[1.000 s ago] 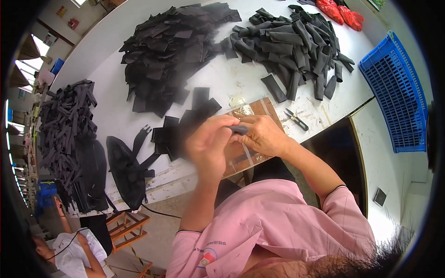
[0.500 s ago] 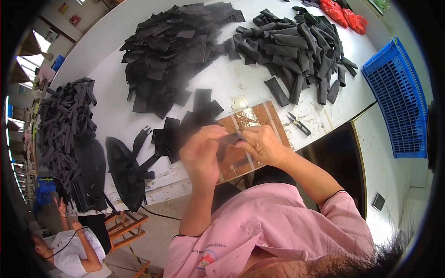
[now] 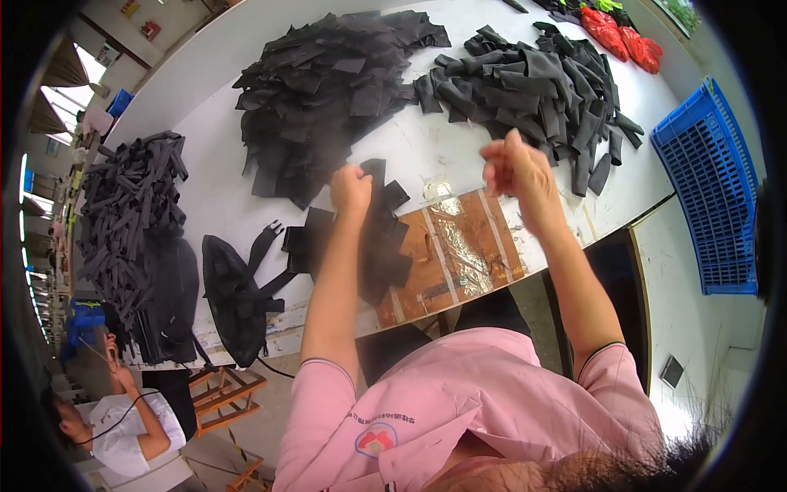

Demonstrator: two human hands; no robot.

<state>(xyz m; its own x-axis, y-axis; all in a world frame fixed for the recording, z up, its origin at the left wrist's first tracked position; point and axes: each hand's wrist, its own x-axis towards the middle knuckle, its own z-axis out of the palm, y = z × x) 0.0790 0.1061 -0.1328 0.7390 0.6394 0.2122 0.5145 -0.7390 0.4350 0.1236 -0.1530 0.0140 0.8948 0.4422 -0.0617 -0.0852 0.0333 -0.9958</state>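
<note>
Head view: black pieces (image 3: 384, 246) overlapped the wooden board's (image 3: 434, 254) left edge, presumably for easy reach. Left hand (image 3: 351, 189) curled beside them, grip untellable. Right hand (image 3: 525, 174), seemingly empty, fingers loosely apart, hung near the far-right heap (image 3: 566, 90).

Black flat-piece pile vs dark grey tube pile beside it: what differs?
Shape: the black flat-piece pile has broad, flat, overlapping pieces; the dark grey tube pile has long, narrow, tube-like ones.
Shade: the flat-piece pile looks darker than the tube pile.
Shared: both are loose heaps on the white table.
</note>
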